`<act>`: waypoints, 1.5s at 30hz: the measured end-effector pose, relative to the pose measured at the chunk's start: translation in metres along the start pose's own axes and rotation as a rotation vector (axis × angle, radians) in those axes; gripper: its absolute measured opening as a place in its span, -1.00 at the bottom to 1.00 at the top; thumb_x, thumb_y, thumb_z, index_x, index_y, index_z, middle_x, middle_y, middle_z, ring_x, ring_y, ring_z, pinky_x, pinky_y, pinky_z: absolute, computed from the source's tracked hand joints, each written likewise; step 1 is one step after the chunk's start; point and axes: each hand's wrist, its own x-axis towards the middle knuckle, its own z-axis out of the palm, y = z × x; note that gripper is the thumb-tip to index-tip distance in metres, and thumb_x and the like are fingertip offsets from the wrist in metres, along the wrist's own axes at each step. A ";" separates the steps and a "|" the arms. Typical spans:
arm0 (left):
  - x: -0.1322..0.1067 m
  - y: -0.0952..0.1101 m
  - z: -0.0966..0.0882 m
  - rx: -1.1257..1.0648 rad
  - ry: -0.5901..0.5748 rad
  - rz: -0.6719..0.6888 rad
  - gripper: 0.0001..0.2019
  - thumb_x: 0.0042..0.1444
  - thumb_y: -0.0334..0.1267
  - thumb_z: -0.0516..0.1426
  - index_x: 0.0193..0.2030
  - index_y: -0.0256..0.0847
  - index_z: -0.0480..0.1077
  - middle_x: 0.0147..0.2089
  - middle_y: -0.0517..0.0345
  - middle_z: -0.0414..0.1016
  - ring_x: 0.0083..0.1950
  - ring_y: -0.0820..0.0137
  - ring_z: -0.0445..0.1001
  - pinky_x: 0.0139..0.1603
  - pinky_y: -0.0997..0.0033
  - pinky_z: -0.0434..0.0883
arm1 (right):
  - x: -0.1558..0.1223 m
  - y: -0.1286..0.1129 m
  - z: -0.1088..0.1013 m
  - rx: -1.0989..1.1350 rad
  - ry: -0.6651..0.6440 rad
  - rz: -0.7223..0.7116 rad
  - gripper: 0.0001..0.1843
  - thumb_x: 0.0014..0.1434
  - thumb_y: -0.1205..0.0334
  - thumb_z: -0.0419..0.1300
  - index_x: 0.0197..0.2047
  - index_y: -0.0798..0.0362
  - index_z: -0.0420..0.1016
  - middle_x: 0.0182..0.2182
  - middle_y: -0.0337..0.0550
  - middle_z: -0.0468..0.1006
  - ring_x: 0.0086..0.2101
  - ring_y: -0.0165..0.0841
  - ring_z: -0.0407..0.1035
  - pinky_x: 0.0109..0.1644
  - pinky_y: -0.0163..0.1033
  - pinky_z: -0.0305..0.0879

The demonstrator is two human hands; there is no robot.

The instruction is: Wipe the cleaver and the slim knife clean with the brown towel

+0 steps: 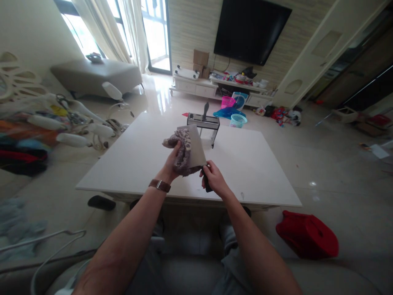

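My right hand [215, 179] is closed round the black handle of a cleaver [197, 147], whose broad grey blade points away from me over the table. Against the left side of the blade lies a bunched, mottled grey-purple cloth [183, 153]. My left hand [172, 162] grips this cloth, its thumb on top and the other fingers hidden beneath. Just beyond the blade stands a knife block [199, 119] on the table, with one dark handle sticking up from its top.
A white table [251, 168] spreads out before me. A red fabric item [307, 235] lies at the lower right. Pink [227, 102] and light blue baskets [238, 120] show past the far edge. A chandelier-like fixture [101, 130] stands at the left.
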 end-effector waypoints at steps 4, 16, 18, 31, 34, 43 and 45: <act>0.005 -0.016 -0.003 -0.131 0.103 0.044 -0.69 -0.02 -0.27 0.43 -0.14 -0.33 0.57 -0.12 -0.06 0.67 -0.15 0.24 0.66 0.12 0.13 0.58 | -0.001 0.002 -0.002 -0.159 -0.028 -0.037 -0.74 0.34 -0.07 0.08 -0.11 -0.06 0.25 -0.44 -0.46 0.45 -0.69 -0.52 0.37 -0.67 -0.44 0.23; 0.018 0.012 -0.026 -0.243 0.294 0.191 -0.80 0.12 -0.26 0.37 -0.15 -0.30 0.56 -0.11 0.01 0.67 -0.08 0.33 0.65 0.12 0.30 0.58 | -0.009 -0.008 -0.005 -0.203 0.040 -0.072 -0.79 0.31 0.00 0.13 -0.24 -0.05 0.38 -0.56 -0.44 0.35 -0.70 -0.55 0.15 -0.66 -0.44 0.07; 0.014 0.011 -0.022 -0.255 0.167 0.090 -0.76 0.18 -0.17 0.33 -0.13 -0.29 0.56 -0.10 -0.02 0.67 -0.04 0.31 0.65 0.14 0.31 0.57 | -0.011 -0.006 -0.001 -0.207 0.066 -0.094 -0.79 0.32 0.01 0.11 -0.25 -0.05 0.36 -0.56 -0.43 0.35 -0.68 -0.54 0.17 -0.63 -0.43 0.07; 0.021 -0.005 -0.018 -0.262 0.301 0.216 -0.79 0.10 -0.27 0.38 -0.17 -0.31 0.56 -0.13 0.02 0.68 -0.11 0.32 0.64 0.10 0.29 0.57 | -0.008 -0.005 0.004 -0.224 0.126 -0.108 -0.76 0.32 -0.04 0.12 -0.25 -0.06 0.34 -0.57 -0.42 0.35 -0.66 -0.51 0.18 -0.60 -0.39 0.09; 0.025 0.004 -0.027 -0.296 0.261 0.216 -0.76 0.15 -0.18 0.36 -0.15 -0.28 0.55 -0.11 0.03 0.68 -0.09 0.34 0.64 0.11 0.32 0.56 | -0.006 -0.001 0.007 -0.166 0.136 -0.102 -0.74 0.30 -0.06 0.13 -0.24 -0.05 0.33 -0.56 -0.43 0.36 -0.68 -0.53 0.18 -0.63 -0.40 0.07; -0.002 -0.029 0.005 -0.228 -0.094 -0.076 -0.55 -0.02 -0.03 0.45 -0.09 -0.27 0.55 -0.05 -0.05 0.66 0.05 0.17 0.62 0.20 0.17 0.53 | 0.004 0.002 0.019 -0.059 0.342 -0.130 -0.73 0.35 -0.10 0.03 -0.19 -0.08 0.17 -0.56 -0.47 0.30 -0.73 -0.51 0.18 -0.69 -0.40 0.06; -0.006 -0.038 0.010 -0.148 -0.088 -0.050 -0.56 -0.11 -0.12 0.49 -0.13 -0.30 0.57 -0.06 -0.06 0.67 0.02 0.15 0.63 0.19 0.13 0.53 | 0.004 0.006 0.018 -0.121 0.390 -0.107 -0.74 0.38 -0.09 -0.01 -0.17 -0.09 0.17 -0.60 -0.48 0.26 -0.72 -0.48 0.19 -0.67 -0.39 0.08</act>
